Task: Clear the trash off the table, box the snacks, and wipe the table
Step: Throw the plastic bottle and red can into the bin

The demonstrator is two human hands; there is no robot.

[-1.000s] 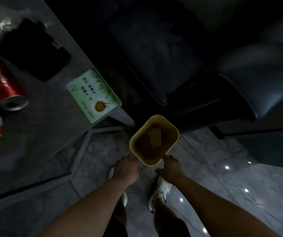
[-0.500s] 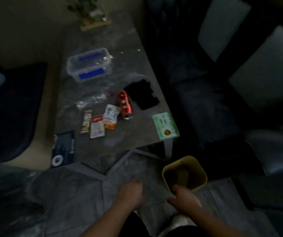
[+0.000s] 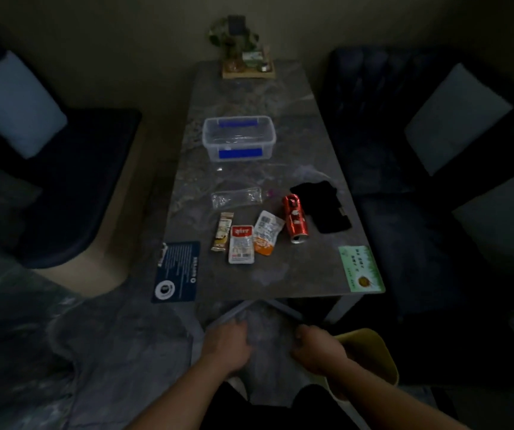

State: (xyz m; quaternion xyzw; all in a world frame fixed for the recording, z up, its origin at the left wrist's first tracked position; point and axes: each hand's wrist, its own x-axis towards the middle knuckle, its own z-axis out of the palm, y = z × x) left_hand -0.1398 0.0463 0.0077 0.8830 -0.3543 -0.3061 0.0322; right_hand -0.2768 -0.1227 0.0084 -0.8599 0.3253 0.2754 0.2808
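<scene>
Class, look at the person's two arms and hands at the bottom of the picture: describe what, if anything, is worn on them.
Both forearms are bare, with no sleeves in view. The left hand and right hand wear no gloves. No watch, bracelet or ring can be made out, though the picture is dim and blurred, so small items might be missed.

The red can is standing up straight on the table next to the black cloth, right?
Not quite. In the head view the red can is lying on its side, not standing up. It is on the table, next to the black cloth, as you said.
</scene>
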